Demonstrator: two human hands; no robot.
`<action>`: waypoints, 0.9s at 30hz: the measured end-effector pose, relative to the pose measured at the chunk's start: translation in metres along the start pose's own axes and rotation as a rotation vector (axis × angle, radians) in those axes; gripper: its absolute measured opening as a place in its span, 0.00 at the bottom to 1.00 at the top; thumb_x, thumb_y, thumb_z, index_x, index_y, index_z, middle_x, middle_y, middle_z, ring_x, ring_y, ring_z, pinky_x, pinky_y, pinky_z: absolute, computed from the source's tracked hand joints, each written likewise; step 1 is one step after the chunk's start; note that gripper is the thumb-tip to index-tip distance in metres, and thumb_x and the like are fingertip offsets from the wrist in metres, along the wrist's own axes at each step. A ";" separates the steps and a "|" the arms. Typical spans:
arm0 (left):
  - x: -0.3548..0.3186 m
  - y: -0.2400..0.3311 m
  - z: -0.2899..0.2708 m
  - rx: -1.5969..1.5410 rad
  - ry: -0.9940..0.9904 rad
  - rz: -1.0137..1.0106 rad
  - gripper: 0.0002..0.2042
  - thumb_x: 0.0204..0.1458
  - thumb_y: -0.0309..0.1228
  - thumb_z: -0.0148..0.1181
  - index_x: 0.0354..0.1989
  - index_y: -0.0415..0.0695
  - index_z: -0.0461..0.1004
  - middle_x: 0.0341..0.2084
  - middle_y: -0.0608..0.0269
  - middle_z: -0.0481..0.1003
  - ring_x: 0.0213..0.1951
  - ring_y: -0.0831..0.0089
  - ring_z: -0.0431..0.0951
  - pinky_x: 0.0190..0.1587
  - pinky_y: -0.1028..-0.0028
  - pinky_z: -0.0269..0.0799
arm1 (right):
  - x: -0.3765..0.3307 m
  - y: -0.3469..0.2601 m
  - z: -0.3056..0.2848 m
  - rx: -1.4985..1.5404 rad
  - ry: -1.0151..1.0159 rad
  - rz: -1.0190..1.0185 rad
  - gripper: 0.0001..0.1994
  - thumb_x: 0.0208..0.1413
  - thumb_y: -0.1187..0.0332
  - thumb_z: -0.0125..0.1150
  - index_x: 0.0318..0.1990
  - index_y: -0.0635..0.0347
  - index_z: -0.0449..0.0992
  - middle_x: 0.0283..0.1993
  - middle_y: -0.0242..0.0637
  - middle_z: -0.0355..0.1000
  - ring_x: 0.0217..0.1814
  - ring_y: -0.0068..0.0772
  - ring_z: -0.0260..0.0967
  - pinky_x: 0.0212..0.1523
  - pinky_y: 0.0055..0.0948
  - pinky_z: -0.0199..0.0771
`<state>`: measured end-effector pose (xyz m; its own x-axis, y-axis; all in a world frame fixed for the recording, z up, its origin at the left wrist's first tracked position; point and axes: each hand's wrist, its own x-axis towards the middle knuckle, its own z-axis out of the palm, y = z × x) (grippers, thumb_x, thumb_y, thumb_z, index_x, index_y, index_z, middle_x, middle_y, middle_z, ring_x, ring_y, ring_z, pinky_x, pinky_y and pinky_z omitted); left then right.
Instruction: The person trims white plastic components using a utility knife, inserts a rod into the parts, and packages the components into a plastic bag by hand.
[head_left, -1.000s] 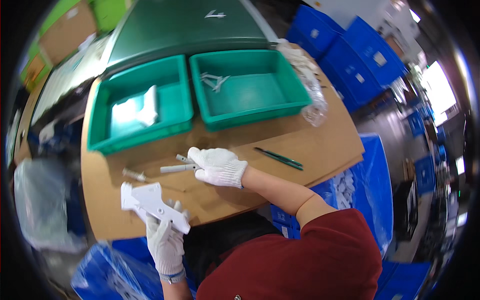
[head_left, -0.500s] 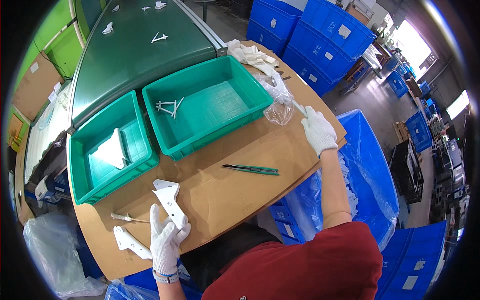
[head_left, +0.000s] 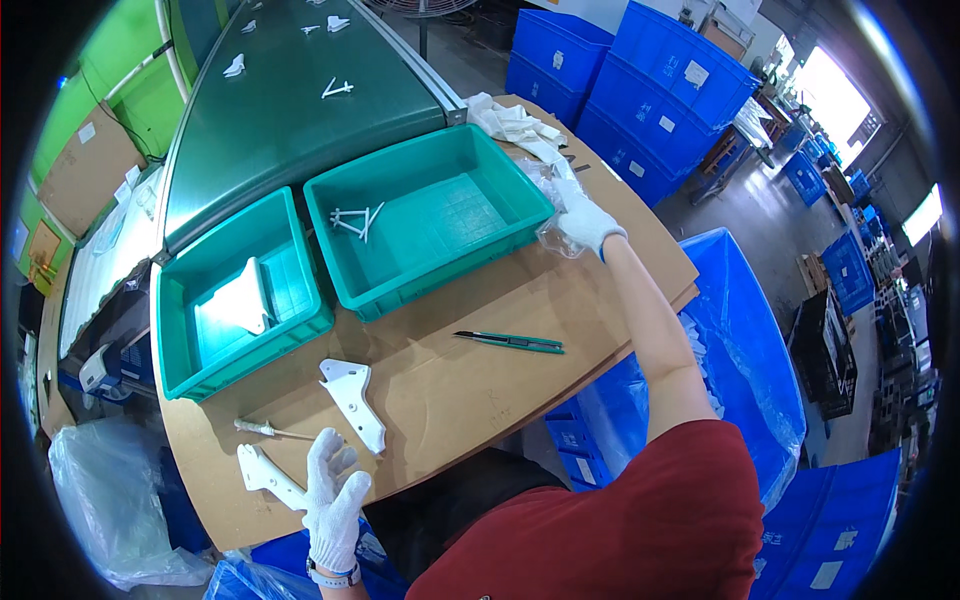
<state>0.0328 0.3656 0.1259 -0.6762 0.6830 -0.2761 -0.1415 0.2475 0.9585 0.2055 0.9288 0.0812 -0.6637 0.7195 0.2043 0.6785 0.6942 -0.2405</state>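
My gloved left hand (head_left: 335, 505) has its fingers apart and holds nothing, near the table's front left edge. Just beyond it lies a white plate-like part (head_left: 352, 405) with holes. A similar white part (head_left: 268, 478) lies to its left, partly behind the hand. A thin-shafted tool with a wrapped handle (head_left: 262, 428) lies between them. My gloved right hand (head_left: 588, 222) is closed on a clear plastic bag (head_left: 562, 243) at the far right; its fingertips are partly hidden. A green and black utility knife (head_left: 510, 342) lies on the cardboard between my hands.
Two green trays stand ahead: the left tray (head_left: 185, 385) holds white parts, the right tray (head_left: 440, 265) several white sticks. Beyond them, a green conveyor (head_left: 300, 130) carries white pieces. White cloth (head_left: 515, 125) lies behind the bag. A lined blue bin (head_left: 745, 330) stands right; blue crates (head_left: 670, 70) stack behind.
My right hand has moved away and left, onto the plastic bag. My left hand has let go of the white part and drawn back slightly.
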 end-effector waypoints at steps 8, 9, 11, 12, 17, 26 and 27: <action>-0.012 -0.003 -0.022 -0.044 0.016 0.025 0.34 0.53 0.31 0.64 0.70 0.41 0.60 0.62 0.55 0.65 0.60 0.63 0.68 0.61 0.65 0.67 | 0.028 -0.010 -0.089 0.885 0.342 0.193 0.13 0.61 0.70 0.57 0.52 0.59 0.80 0.30 0.28 0.76 0.24 0.20 0.68 0.25 0.23 0.67; -0.012 -0.005 -0.026 -0.087 0.028 0.050 0.34 0.54 0.31 0.64 0.70 0.41 0.61 0.62 0.55 0.66 0.60 0.63 0.68 0.62 0.64 0.66 | 0.035 -0.018 -0.104 0.887 0.329 0.185 0.13 0.62 0.71 0.56 0.51 0.59 0.80 0.30 0.26 0.75 0.25 0.17 0.67 0.25 0.21 0.66; -0.010 -0.009 -0.028 -0.124 0.042 0.094 0.33 0.54 0.30 0.63 0.69 0.41 0.61 0.61 0.56 0.66 0.60 0.63 0.69 0.63 0.64 0.65 | 0.031 -0.060 -0.153 0.918 0.296 0.173 0.13 0.63 0.73 0.54 0.51 0.58 0.81 0.30 0.24 0.73 0.25 0.13 0.65 0.27 0.20 0.67; -0.010 -0.009 -0.029 -0.158 0.053 0.133 0.32 0.54 0.28 0.63 0.69 0.41 0.62 0.61 0.56 0.67 0.60 0.64 0.69 0.63 0.64 0.65 | 0.023 -0.085 -0.176 0.896 0.279 0.120 0.13 0.63 0.73 0.53 0.52 0.59 0.80 0.32 0.25 0.74 0.26 0.14 0.66 0.27 0.19 0.67; -0.016 0.020 -0.018 0.015 0.129 0.332 0.30 0.52 0.22 0.64 0.66 0.40 0.66 0.60 0.57 0.70 0.62 0.64 0.70 0.64 0.64 0.65 | -0.025 -0.198 -0.235 0.880 0.201 -0.230 0.16 0.64 0.74 0.51 0.57 0.62 0.76 0.38 0.29 0.75 0.28 0.12 0.66 0.31 0.20 0.70; -0.027 0.155 0.005 1.219 0.288 1.292 0.23 0.40 0.30 0.71 0.49 0.62 0.80 0.50 0.62 0.76 0.37 0.66 0.79 0.34 0.69 0.75 | -0.093 -0.344 -0.167 1.281 -0.539 -0.585 0.17 0.61 0.78 0.58 0.58 0.68 0.74 0.57 0.39 0.76 0.61 0.26 0.70 0.64 0.27 0.68; -0.021 0.157 0.002 1.267 0.575 1.589 0.23 0.38 0.34 0.71 0.48 0.66 0.80 0.43 0.67 0.77 0.27 0.71 0.75 0.27 0.71 0.71 | -0.105 -0.364 -0.160 1.345 -0.680 -0.604 0.17 0.62 0.77 0.58 0.58 0.68 0.74 0.58 0.39 0.75 0.61 0.26 0.70 0.63 0.27 0.69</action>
<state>0.0263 0.3914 0.2818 0.1790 0.5513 0.8149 0.9217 0.1957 -0.3349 0.0783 0.6039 0.2990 -0.9739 -0.0313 0.2249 -0.2267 0.0750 -0.9711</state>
